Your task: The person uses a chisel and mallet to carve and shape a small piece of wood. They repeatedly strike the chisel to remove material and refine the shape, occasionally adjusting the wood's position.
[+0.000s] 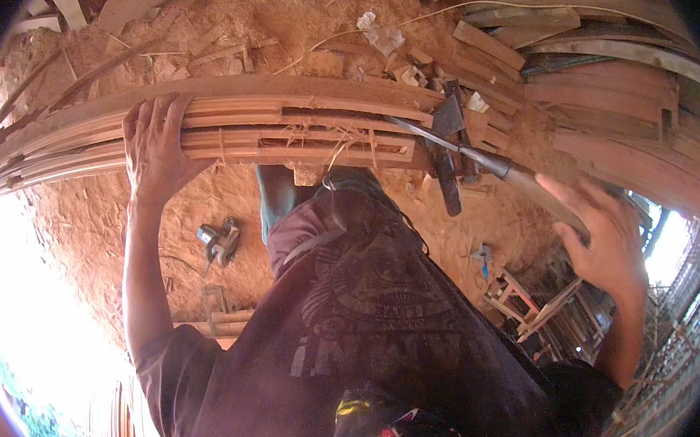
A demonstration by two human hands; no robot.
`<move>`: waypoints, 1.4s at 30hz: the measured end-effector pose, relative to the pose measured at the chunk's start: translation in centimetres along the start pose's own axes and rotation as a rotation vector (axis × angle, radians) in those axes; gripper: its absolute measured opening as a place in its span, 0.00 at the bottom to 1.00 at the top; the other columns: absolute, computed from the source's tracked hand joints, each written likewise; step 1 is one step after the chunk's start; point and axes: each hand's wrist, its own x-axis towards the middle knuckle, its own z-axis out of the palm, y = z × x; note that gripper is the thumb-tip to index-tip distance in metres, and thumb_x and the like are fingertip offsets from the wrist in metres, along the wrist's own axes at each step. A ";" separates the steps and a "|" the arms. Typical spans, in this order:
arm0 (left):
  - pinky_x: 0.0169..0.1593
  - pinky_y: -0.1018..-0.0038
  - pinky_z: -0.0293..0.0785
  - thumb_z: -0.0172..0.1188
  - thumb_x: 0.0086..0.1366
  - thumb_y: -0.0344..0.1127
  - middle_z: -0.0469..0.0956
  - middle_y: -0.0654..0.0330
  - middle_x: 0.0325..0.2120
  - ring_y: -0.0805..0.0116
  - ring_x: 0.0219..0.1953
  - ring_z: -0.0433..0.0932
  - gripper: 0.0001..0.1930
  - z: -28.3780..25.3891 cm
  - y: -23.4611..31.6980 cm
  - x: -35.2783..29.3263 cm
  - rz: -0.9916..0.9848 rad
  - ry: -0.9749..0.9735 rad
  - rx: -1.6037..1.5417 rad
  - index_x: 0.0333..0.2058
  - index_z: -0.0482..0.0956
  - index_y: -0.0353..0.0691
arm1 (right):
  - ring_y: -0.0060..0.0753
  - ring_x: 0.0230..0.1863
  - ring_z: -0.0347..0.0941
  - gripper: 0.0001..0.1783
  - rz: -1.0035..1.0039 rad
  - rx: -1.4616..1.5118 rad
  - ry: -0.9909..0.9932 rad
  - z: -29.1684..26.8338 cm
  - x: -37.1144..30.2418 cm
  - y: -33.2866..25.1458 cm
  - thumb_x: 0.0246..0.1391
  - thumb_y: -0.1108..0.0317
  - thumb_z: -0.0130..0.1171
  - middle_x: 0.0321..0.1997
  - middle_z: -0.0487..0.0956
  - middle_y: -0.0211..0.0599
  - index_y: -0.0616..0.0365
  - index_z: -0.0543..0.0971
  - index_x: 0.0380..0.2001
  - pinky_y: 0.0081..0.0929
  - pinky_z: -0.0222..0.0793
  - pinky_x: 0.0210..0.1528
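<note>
A long beam of stacked wooden strips (235,112) with grooves and slots cut in it lies across in front of me. My left hand (155,147) rests over it left of the middle, fingers over the far side and thumb at the near side. In my right hand (602,236) is a chisel (498,164) with a long brown handle, held towards its rear end, fingers loosely around it and slightly blurred. Its narrow metal blade points left into the slotted right end of the wood. Curled shavings (344,143) cling to the slots. A dark bar-like piece (448,153) stands at that end.
A power tool (220,241) lies on the sawdust-covered ground at the left. Planks (604,100) are piled at the far right, with a pale cord (465,4) across them. Offcuts (487,130) lie near the beam's end. A small wooden frame (530,307) stands at lower right.
</note>
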 end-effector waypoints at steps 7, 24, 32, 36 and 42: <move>0.71 0.52 0.58 0.84 0.35 0.48 0.76 0.56 0.55 0.50 0.62 0.71 0.50 -0.4 0.1 0.1 -0.021 -0.043 0.008 0.61 0.73 0.47 | 0.49 0.38 0.78 0.25 -0.040 -0.259 -0.018 -4.9 2.5 -8.0 0.56 0.65 0.67 0.37 0.81 0.43 0.45 0.83 0.59 0.46 0.71 0.46; 0.70 0.53 0.59 0.84 0.34 0.47 0.76 0.57 0.55 0.50 0.61 0.72 0.50 -0.7 0.6 -0.2 -0.023 -0.033 0.022 0.60 0.74 0.49 | 0.40 0.53 0.84 0.22 0.074 0.634 0.067 7.7 4.4 5.8 0.53 0.64 0.75 0.51 0.87 0.47 0.54 0.87 0.52 0.33 0.76 0.55; 0.71 0.52 0.59 0.85 0.33 0.48 0.77 0.58 0.54 0.52 0.60 0.72 0.51 0.1 0.4 0.0 0.004 0.022 0.029 0.60 0.73 0.49 | 0.52 0.35 0.79 0.25 -0.071 0.218 0.033 -1.7 0.2 0.1 0.50 0.73 0.68 0.36 0.82 0.47 0.50 0.86 0.54 0.41 0.74 0.41; 0.71 0.53 0.59 0.84 0.33 0.46 0.77 0.58 0.54 0.51 0.60 0.72 0.50 0.2 -0.1 0.0 0.023 0.033 -0.040 0.60 0.73 0.48 | 0.52 0.37 0.78 0.25 -0.097 0.019 0.030 -5.2 0.7 -5.1 0.50 0.72 0.67 0.37 0.80 0.47 0.50 0.85 0.54 0.43 0.73 0.43; 0.71 0.51 0.60 0.83 0.34 0.49 0.76 0.56 0.56 0.50 0.61 0.72 0.52 0.3 -0.5 0.3 0.037 0.018 -0.071 0.62 0.73 0.48 | 0.52 0.42 0.77 0.21 -0.071 -0.337 -0.059 -7.1 5.0 -13.1 0.53 0.68 0.66 0.40 0.80 0.48 0.48 0.86 0.53 0.48 0.72 0.47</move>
